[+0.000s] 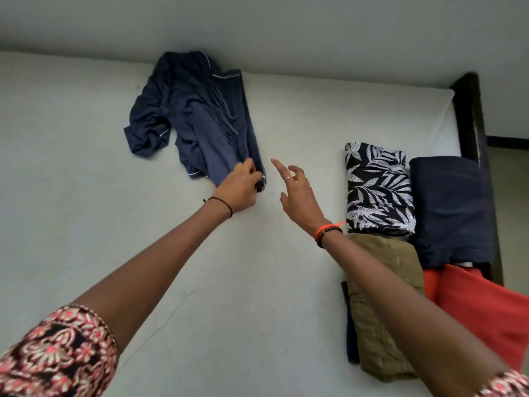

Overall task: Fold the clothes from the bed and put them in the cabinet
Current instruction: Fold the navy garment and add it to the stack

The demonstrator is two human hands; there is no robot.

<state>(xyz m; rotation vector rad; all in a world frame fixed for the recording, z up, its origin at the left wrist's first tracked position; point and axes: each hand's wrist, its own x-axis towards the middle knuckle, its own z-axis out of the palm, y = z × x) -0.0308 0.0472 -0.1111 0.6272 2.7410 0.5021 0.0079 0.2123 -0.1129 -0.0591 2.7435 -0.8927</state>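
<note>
Pale wall runs behind a white mattress, with the dark bed frame at its right end. A crumpled navy garment with thin white piping lies at the far middle of the mattress. Its long side runs from the wall toward the near side, and one sleeve bunches out to the left.

The left hand pinches the garment's near corner with curled fingers. The right hand is just right of that corner, fingers spread and holding nothing.

Along the right edge lie a folded leaf-print piece, a folded navy piece, an olive piece and a red cloth, close together. Bare mattress stretches wide to the left and near.
</note>
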